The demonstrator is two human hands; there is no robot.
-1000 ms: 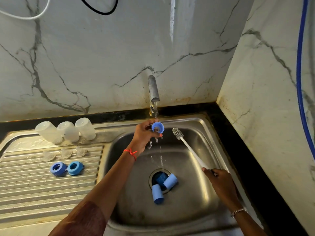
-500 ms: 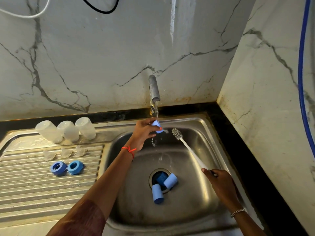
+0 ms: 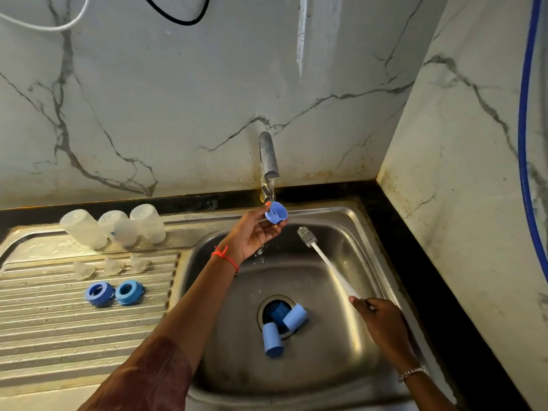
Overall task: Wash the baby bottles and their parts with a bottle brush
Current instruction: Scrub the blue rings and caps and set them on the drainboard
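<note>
The left hand (image 3: 252, 232) holds a small blue cap (image 3: 275, 213) just under the tap (image 3: 268, 155), its fingers closed round the lower side with the palm turned up. The cap is a short, round, pale-blue cup, tilted so its open mouth faces up and toward the camera. Water runs from the spout onto it and drips below the hand into the sink (image 3: 341, 381).

The right hand (image 3: 382, 324) grips the end of the bottle brush (image 3: 326, 262), fingers clenched on the white handle. The brush slants up and to the left — its grey bristled head sits just beside the cap, apart from it, over the basin.

At the drain lie two more blue caps (image 3: 272, 339), taller and tube-shaped, on their sides and touching, with a darker blue piece (image 3: 278, 311) in the drain opening behind them.

On the ribbed draining surface (image 3: 74, 336) to the left stand three clear bottles (image 3: 114, 225), mouth down in a tight row at the back. In front of them lie three clear teats (image 3: 112, 266), and nearer still two blue screw rings (image 3: 114, 293) side by side, almost touching.
</note>
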